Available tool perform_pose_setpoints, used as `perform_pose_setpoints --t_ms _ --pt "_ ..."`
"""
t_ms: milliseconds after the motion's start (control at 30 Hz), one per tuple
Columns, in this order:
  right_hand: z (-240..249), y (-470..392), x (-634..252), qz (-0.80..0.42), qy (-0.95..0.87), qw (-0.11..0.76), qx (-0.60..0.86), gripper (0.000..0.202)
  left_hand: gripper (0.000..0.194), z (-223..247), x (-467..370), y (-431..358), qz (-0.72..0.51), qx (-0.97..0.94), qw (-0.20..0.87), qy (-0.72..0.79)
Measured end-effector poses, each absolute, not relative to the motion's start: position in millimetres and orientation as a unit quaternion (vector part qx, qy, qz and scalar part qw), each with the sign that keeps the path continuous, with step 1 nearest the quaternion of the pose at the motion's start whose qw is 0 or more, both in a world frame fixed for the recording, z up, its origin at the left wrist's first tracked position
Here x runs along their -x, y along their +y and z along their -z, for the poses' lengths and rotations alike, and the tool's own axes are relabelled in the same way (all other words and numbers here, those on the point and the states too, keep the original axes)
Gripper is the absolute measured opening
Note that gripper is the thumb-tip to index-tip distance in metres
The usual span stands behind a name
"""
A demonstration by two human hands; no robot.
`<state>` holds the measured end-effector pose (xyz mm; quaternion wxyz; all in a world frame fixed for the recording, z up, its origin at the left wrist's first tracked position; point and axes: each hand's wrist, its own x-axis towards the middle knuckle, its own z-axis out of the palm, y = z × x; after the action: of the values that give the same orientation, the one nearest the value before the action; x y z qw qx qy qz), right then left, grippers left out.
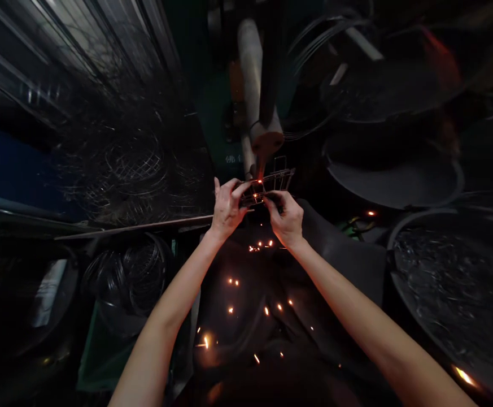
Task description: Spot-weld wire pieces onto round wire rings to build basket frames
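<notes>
Both my hands grip a small wire frame (283, 176) under the thick electrode arm (252, 73) of a spot welder. My left hand (228, 209) is closed on the frame's left side, its thumb low and fingers reaching in toward the glowing weld point. On the right, my right hand (286, 217) pinches the near edge of the frame between thumb and fingers. Two orange glows show on the wires right beneath the electrode tip (260, 167). Sparks scatter down over the dark apron (246, 328) below my hands.
A heap of wire rings (131, 158) lies at the left. Beneath it, a bin holds coiled wire (123, 277) above a green crate (102, 350). Round tubs stand at the right, one a wide basin (394, 181), another holding many small metal parts (453, 277).
</notes>
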<state>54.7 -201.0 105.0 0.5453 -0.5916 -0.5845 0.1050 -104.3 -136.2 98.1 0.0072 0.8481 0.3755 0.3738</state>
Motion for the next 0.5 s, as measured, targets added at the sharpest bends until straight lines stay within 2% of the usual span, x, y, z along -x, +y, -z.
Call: perform_pose_setpoints --t_ms 100,200,300,500 --pt "-121.2 -205.9 -63.8 -0.09 -0.597 0.537 0.59 0.024 0.056 -102.4 105.3 -133.0 -0.423 -0.837 -0.006 0.347" --pt "-128.3 -222.7 -84.4 -0.063 -0.588 0.518 0.618 0.025 0.055 -101.6 103.7 -141.9 -0.438 -0.828 0.026 0.349" --pt "-118.2 -241.4 -101.4 -0.062 -0.593 0.506 0.623 0.02 0.051 -93.7 101.3 -159.7 -0.428 -0.833 0.047 0.346" --pt "-102.5 -261.4 -87.4 -0.1 -0.64 0.482 0.591 0.018 0.04 -85.4 98.4 -196.9 -0.453 -0.836 0.017 0.31"
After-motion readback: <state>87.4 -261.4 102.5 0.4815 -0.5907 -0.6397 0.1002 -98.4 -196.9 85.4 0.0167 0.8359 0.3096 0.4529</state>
